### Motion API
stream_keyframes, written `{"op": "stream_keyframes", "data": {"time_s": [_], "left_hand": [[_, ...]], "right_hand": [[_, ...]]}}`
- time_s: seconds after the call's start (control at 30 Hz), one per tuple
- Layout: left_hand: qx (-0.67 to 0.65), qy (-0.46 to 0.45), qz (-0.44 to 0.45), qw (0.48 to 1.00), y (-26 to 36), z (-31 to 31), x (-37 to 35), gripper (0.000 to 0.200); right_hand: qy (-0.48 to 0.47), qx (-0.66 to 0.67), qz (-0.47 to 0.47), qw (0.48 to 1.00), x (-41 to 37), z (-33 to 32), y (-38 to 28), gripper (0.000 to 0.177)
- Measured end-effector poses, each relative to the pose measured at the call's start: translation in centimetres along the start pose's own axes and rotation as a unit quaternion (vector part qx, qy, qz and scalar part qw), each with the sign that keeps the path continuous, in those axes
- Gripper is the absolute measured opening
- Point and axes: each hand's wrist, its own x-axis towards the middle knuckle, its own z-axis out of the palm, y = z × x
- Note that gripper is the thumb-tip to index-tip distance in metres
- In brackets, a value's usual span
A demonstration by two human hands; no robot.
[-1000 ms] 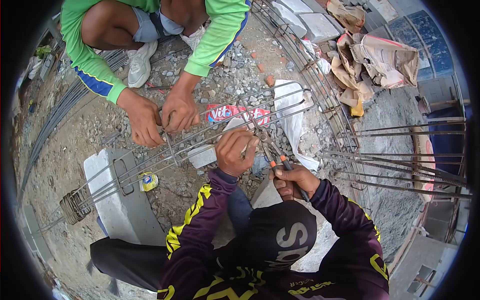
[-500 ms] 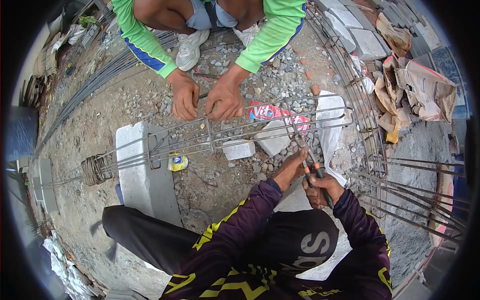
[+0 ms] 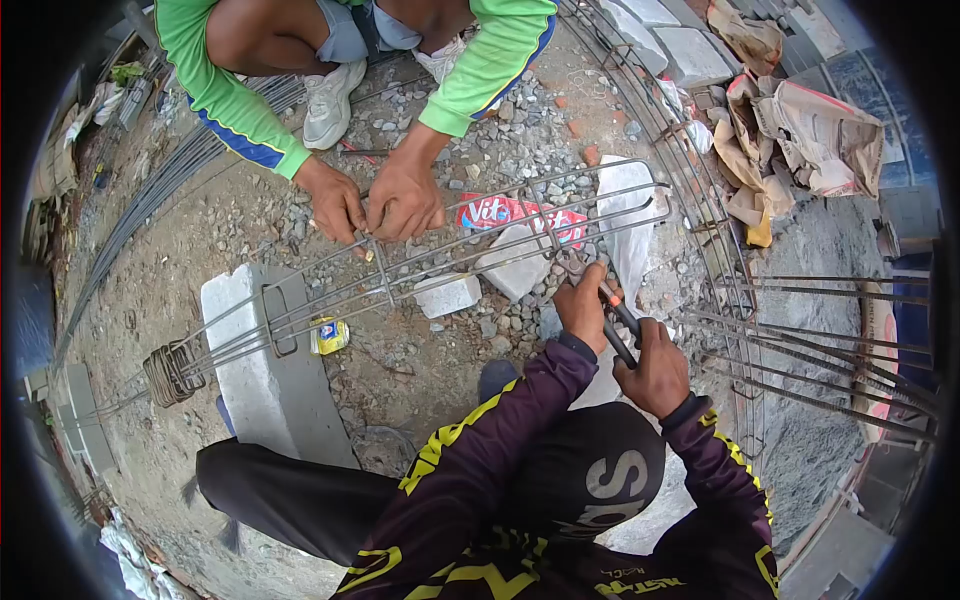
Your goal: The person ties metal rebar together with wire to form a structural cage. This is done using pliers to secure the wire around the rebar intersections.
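A pair of pincers (image 3: 618, 343) with dark, orange-banded handles reaches up to a rebar cage (image 3: 440, 262). Its jaws sit at a square stirrup (image 3: 543, 220) near the cage's right end. My left hand (image 3: 583, 308) is closed around the upper part of the pincers, close to the jaws; its fingertips are partly hidden. Lower down, my right hand (image 3: 655, 372) grips the handle ends, and the handles are spread apart. Across from me, a co-worker's two hands (image 3: 375, 210) pinch at another stirrup (image 3: 383, 272) on the same cage.
A concrete block (image 3: 240, 340) props up the cage's left part, beside a coil of wire (image 3: 170, 375). Broken block pieces (image 3: 448, 295), a red wrapper (image 3: 500, 212) and gravel lie beneath. Another rebar cage (image 3: 690, 180) and long bars (image 3: 840, 290) are on the right, near torn paper bags (image 3: 810, 130).
The view has shifted, so the scene sits further left. The pincers' handles have spread apart, with my right hand lower and further from my left. The co-worker's hands remain at the cage.
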Motion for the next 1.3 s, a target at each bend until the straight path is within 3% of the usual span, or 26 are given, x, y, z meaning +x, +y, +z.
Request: {"op": "stream_keyframes", "data": {"time_s": [0.03, 0.07, 0.17, 0.23, 0.27, 0.37, 0.4, 0.5, 0.53, 0.6, 0.63, 0.7, 0.77, 0.83, 0.87, 0.93, 1.1, 1.17, 1.27, 1.3], "left_hand": [[-0.003, -0.004, -0.003, 1.0, 0.0, 0.3, 0.0, 0.021], [-0.005, -0.009, -0.005, 1.0, 0.1, 0.7, -0.1, 0.021], [0.043, -0.029, -0.026, 0.998, 0.7, 0.7, -0.3, 0.023], [0.147, -0.046, -0.062, 0.986, 2.0, -0.6, -0.2, 0.024], [0.211, -0.122, -0.06, 0.968, 2.7, -1.7, -0.2, 0.029], [0.15, -0.266, -0.172, 0.936, 5.7, -4.3, 0.3, 0.038], [0.207, -0.302, -0.191, 0.911, 6.6, -5.3, 0.8, 0.05], [0.176, -0.369, -0.244, 0.879, 7.0, -6.8, 2.8, 0.059], [0.209, -0.383, -0.233, 0.869, 6.3, -7.0, 3.3, 0.07], [0.14, -0.417, -0.224, 0.87, 5.1, -6.5, 3.7, 0.072], [0.104, -0.433, -0.22, 0.868, 4.6, -6.0, 3.5, 0.073], [0.014, -0.431, -0.186, 0.883, 3.5, -4.6, 2.9, 0.074], [-0.108, -0.423, -0.168, 0.884, 2.5, -2.9, 2.1, 0.072], [-0.174, -0.334, -0.156, 0.913, 1.8, -1.6, 1.2, 0.053], [-0.188, -0.303, -0.153, 0.922, 1.6, -1.1, 1.1, 0.049], [-0.217, -0.237, -0.149, 0.935, 1.1, -0.6, 1.2, 0.041], [-0.222, -0.233, -0.136, 0.937, 0.8, 0.0, 1.2, 0.042], [-0.221, -0.25, -0.12, 0.935, 1.2, 0.0, 0.6, 0.042], [-0.256, -0.169, -0.176, 0.935, 3.4, 1.0, -1.2, 0.042], [-0.247, -0.208, -0.172, 0.931, 2.9, 0.7, -0.3, 0.04]], "right_hand": [[0.12, -0.108, -0.058, 0.985, -0.9, 0.1, -0.7, 0.049], [0.123, -0.134, -0.028, 0.983, -1.2, 0.3, -1.1, 0.061], [0.119, -0.149, -0.016, 0.981, -0.6, 1.4, -0.7, 0.061], [0.073, -0.117, -0.012, 0.99, 0.0, 1.5, 0.2, 0.05], [0.056, -0.107, -0.005, 0.993, 0.4, 1.4, 0.8, 0.049], [0.002, -0.07, -0.001, 0.998, 1.7, 0.4, 1.8, 0.042], [-0.03, -0.059, 0.002, 0.998, 2.0, -0.4, 1.9, 0.041], [-0.089, -0.003, 0.008, 0.996, 2.7, -2.1, 1.2, 0.037], [-0.116, 0.023, 0.009, 0.993, 2.9, -2.5, 1.3, 0.038], [-0.194, 0.128, 0.037, 0.972, 3.3, -3.2, 1.7, 0.032], [-0.262, 0.222, 0.114, 0.932, 3.6, -3.6, 1.8, 0.03], [-0.378, 0.396, 0.258, 0.796, 4.1, -5.0, 1.5, 0.024], [-0.447, 0.474, 0.269, 0.709, 4.4, -5.0, 1.9, 0.021], [-0.498, 0.52, 0.271, 0.639, 4.6, -5.0, 2.4, 0.022], [-0.509, 0.529, 0.253, 0.63, 4.8, -4.9, 3.0, 0.024], [-0.488, 0.47, 0.242, 0.694, 5.1, -6.1, 1.8, 0.027], [-0.448, 0.4, 0.248, 0.76, 4.6, -6.8, 1.4, 0.033], [-0.486, 0.431, 0.253, 0.717, 4.8, -6.6, 1.5, 0.031], [-0.543, 0.467, 0.276, 0.641, 5.5, -5.7, 2.9, 0.03], [-0.549, 0.472, 0.274, 0.633, 5.7, -5.6, 3.0, 0.03]]}}
